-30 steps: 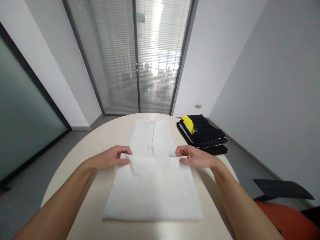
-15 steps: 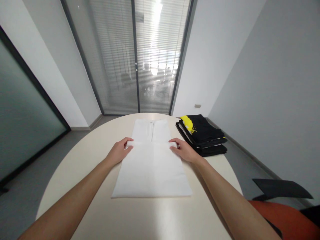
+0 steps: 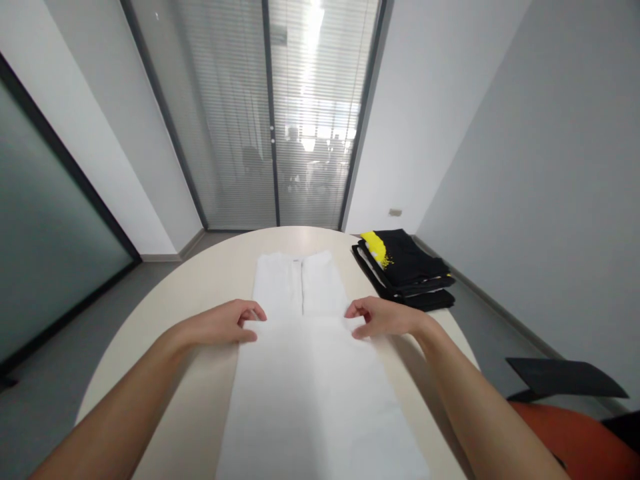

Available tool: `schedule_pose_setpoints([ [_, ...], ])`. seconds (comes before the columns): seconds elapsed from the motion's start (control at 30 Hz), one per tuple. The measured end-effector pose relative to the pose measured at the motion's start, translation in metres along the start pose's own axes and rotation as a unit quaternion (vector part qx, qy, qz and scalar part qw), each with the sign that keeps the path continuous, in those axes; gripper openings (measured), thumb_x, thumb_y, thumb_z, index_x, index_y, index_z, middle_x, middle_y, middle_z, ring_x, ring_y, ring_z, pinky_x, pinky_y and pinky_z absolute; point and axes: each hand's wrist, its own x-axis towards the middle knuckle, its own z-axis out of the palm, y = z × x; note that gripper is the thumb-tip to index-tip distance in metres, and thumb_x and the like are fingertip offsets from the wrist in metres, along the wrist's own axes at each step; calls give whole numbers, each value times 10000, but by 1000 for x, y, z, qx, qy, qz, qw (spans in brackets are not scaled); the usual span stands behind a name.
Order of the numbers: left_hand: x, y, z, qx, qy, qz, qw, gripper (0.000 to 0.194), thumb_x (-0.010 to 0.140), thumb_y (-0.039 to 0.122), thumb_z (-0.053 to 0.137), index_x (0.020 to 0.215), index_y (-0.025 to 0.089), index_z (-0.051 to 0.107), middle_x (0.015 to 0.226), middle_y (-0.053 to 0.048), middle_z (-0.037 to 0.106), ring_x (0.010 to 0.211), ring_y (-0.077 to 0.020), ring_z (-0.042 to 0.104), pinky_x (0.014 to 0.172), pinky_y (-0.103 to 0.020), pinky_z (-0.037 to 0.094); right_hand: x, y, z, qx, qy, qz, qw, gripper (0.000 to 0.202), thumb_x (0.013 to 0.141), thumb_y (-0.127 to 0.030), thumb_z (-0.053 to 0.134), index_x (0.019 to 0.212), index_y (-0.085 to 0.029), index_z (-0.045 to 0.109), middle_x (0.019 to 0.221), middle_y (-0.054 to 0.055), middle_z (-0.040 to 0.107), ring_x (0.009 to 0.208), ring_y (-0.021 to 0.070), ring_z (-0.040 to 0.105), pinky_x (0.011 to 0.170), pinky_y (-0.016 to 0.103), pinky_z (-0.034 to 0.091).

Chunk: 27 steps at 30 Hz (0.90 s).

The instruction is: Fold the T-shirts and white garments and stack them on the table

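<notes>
A white folded garment lies lengthwise before me, its near end running out of the bottom of the view. At the far part, two flaps meet at a middle seam, and a crosswise edge runs between my hands. My left hand pinches the left end of that edge, thumb on the near side and fingers on the far side. On the opposite end, my right hand pinches the cloth in the same way. Both hands are at about the same height, with the garment stretched between them.
A round pale table carries everything. To the right, near its edge, sits a stack of folded black clothes with a yellow patch on top. An orange and black chair stands at lower right. Glass panels with blinds rise beyond.
Both hands have come toward me, drawing the garment nearer, so its near end has left the view. The two far flaps show more and have spread slightly. The black stack has stayed put.
</notes>
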Motion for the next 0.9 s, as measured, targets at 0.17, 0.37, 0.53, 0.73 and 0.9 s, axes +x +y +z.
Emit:
schedule_pose_setpoints([
  [0.17, -9, 9, -4, -65, -43, 29, 997, 387, 727, 392, 699, 1068, 210, 676, 678, 32, 572, 585, -136, 504, 531, -228, 339, -7, -8, 2, 30, -4, -51, 998, 328, 748, -352, 739, 1023, -180, 692, 981, 51, 681, 781, 165, 583, 676, 271, 460],
  [0.37, -2, -2, -17, -125, 88, 109, 982, 435, 721, 482, 764, 1058, 214, 702, 824, -3, 630, 619, -108, 475, 559, -218, 377, 4, -11, 3, 89, 135, -107, 981, 319, 827, -422, 681, 1036, -183, 647, 809, 7, 634, 656, 134, 530, 601, 253, 415],
  [0.53, 26, -18, -8, -191, 288, 91, 934, 559, 745, 544, 723, 1165, 187, 630, 739, 16, 574, 647, -135, 508, 599, -239, 395, 37, 5, 10, 66, 333, -140, 930, 360, 884, -474, 596, 1104, -192, 629, 856, 17, 596, 690, 138, 492, 647, 266, 424],
  [0.73, 48, -31, 14, -63, 312, 66, 946, 542, 807, 488, 621, 1245, 170, 598, 767, 13, 576, 693, -158, 504, 682, -274, 413, 58, 29, 18, -7, 269, -100, 958, 469, 876, -407, 585, 1297, -202, 567, 759, -31, 516, 623, 130, 478, 625, 263, 397],
  [0.9, 45, -31, 8, -14, 279, 50, 959, 537, 788, 428, 626, 1268, 190, 590, 1000, -59, 688, 725, -166, 527, 729, -300, 431, 54, 29, 12, -32, 244, -88, 965, 454, 827, -358, 632, 1252, -200, 616, 741, -37, 489, 649, 136, 472, 654, 264, 402],
])
